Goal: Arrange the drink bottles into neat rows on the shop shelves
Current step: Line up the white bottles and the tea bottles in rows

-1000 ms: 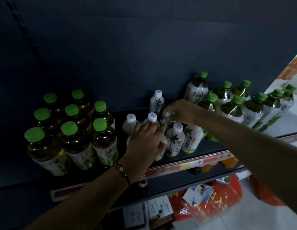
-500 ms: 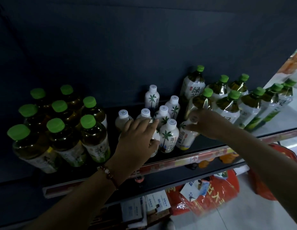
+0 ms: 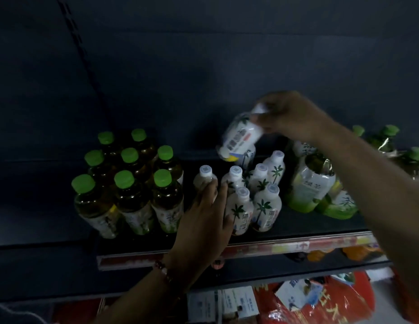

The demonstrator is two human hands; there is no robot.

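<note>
Head view, working outward from your body: your left hand (image 3: 205, 220) reaches over the shelf's front edge (image 3: 297, 247), fingers fairly straight and lying against the front white palm-tree bottles (image 3: 241, 206), bracing two of them rather than wrapping any one. You hold nothing in it, as far as can be seen.

Just behind that hand, the white bottles stand upright in a loose cluster, roughly two columns deep, close together but not lined up evenly. To their left, the green-capped tea bottles (image 3: 131, 190) already stand in tidy rows and look finished. To the right, the larger green tea bottles (image 3: 313, 183) sit partly hidden behind your forearm; whether they are squared up cannot be told.

Farther back and higher, your right hand (image 3: 290, 115) pinches one lifted white bottle (image 3: 240, 139) by its cap end, fingers curled around the neck. It hangs tilted, base toward the left, above the back of the white cluster and clear of the shelf.

By my reading you are midway: the left block is done, the white group needs this bottle seated and its rows straightened.
</note>
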